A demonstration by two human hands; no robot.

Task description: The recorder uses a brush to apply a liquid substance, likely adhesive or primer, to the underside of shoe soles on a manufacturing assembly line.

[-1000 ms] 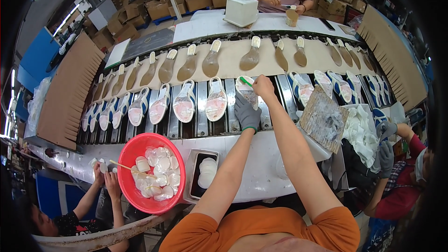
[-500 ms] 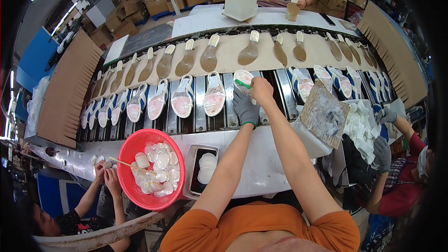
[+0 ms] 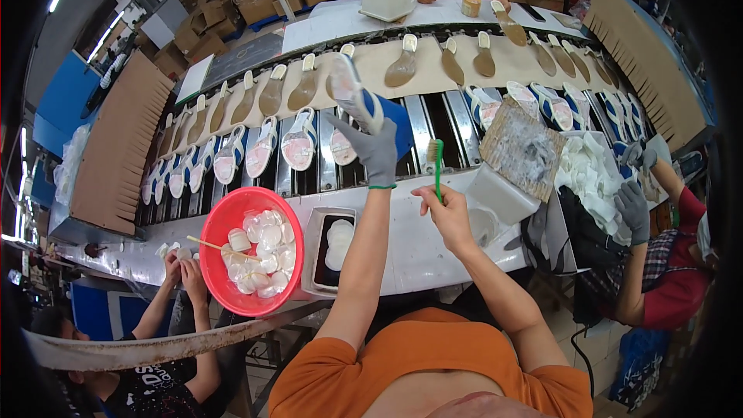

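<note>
My left hand (image 3: pixel 376 156), in a grey glove, grips a white-strapped sandal upper on a blue last (image 3: pixel 398 125), lifted above the slatted metal conveyor. Its pale pink-and-white underside (image 3: pixel 344 81) faces left. My bare right hand (image 3: pixel 449 215) holds a green brush (image 3: pixel 439 172) upright by its lower handle, bristles at the top, apart from the sandal. Nearest to that hand is a white container (image 3: pixel 499 200) with a stained board (image 3: pixel 520 153) resting across it. Similar sandals on lasts (image 3: pixel 299 147) lie in a row on the conveyor.
Tan soles (image 3: pixel 271 94) line the beige belt beyond. A red basin (image 3: pixel 207 251) of clear round pieces and a tray (image 3: pixel 315 255) with white pads stand near left. Co-workers sit at left and far side; another, gloved, works at right beside white cloths (image 3: pixel 586 166).
My left hand has lifted the sandal off the conveyor and tilted it. My right hand has drawn the brush off its underside and back toward me. The far person now holds a sole.
</note>
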